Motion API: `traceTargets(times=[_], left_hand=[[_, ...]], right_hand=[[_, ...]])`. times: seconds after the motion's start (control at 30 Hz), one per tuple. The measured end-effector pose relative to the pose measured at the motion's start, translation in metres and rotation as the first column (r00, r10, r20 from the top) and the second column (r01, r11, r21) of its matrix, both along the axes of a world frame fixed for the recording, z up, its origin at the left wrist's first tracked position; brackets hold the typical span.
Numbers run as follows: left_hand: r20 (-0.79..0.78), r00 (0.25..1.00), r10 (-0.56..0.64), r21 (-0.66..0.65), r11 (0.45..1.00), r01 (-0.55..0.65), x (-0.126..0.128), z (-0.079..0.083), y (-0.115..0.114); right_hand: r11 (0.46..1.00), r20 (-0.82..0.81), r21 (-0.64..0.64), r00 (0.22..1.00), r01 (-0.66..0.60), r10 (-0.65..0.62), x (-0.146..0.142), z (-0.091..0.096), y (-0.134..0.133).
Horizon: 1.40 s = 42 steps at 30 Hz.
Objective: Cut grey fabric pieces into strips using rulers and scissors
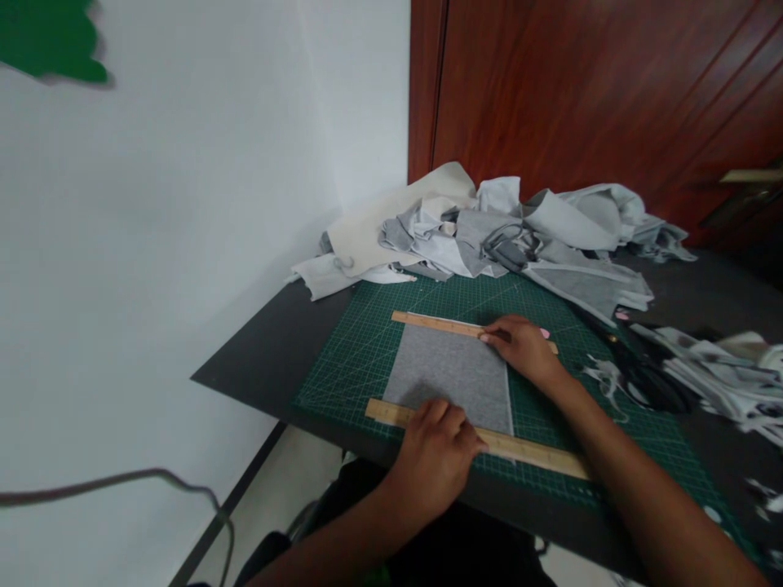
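Note:
A grey fabric square (451, 376) lies flat on a green cutting mat (360, 350). A wooden ruler (538, 453) runs along its near edge, and my left hand (435, 454) presses down on it with the fingers laid flat. A second wooden ruler (435, 323) lies along the far edge. My right hand (524, 349) rests on that far ruler, fingers together, with a small pink thing (544, 333) showing at the fingertips.
A heap of grey and white fabric pieces (489, 232) fills the back of the black table (269, 359). Black scissors (642, 371) and more scraps (727, 367) lie at the right. A white wall stands left, a wooden door behind.

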<state>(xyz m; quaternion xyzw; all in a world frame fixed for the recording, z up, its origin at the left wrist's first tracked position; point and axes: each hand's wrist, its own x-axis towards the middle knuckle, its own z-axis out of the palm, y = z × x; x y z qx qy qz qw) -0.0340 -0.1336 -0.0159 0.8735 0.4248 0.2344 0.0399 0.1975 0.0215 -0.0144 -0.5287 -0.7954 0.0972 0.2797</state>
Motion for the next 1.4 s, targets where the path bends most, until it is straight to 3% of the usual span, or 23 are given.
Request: traceTargets(times=[0.2,0.47,0.9,1.4], left_hand=[[-0.044,0.996,-0.075,-0.035,0.997,0.074,-0.003,0.005,0.003],[-0.044,0.996,-0.077,-0.084,0.994,0.073,-0.004,0.004,0.004],[-0.022,0.999,-0.031,-0.046,0.998,0.030,-0.002,0.004,0.002],[-0.054,0.994,0.098,-0.036,0.994,-0.100,0.002,0.005,0.001]], right_hand=[[0.998,-0.039,-0.054,0.999,0.022,-0.024,0.008,0.002,0.002],[0.997,-0.036,-0.037,0.997,0.063,-0.064,0.010,-0.005,0.004],[0.997,-0.042,0.020,0.996,0.073,-0.073,0.008,-0.008,0.004],[0.999,-0.053,0.024,0.998,0.047,-0.046,0.011,-0.010,0.005]])
